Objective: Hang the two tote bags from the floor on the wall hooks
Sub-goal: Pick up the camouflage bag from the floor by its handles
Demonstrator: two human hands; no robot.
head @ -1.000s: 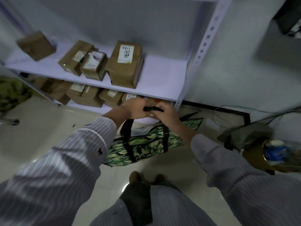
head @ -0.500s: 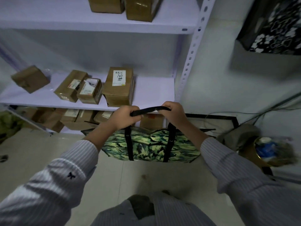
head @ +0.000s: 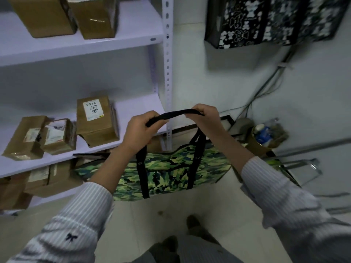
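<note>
The black-and-white patterned bag (head: 266, 21) is cut by the top edge, so what holds it up cannot be seen; the two upper boxes (head: 43, 16) lose their tops to the same edge; the camouflage tote bag (head: 167, 173) has both ends behind the forearms; its black strap (head: 174, 113) vanishes inside the curled fingers of the left hand (head: 138, 131) and right hand (head: 205, 114); the box labels (head: 93, 111) are too small to read; the bin (head: 264, 133) shows only blurred contents.
</note>
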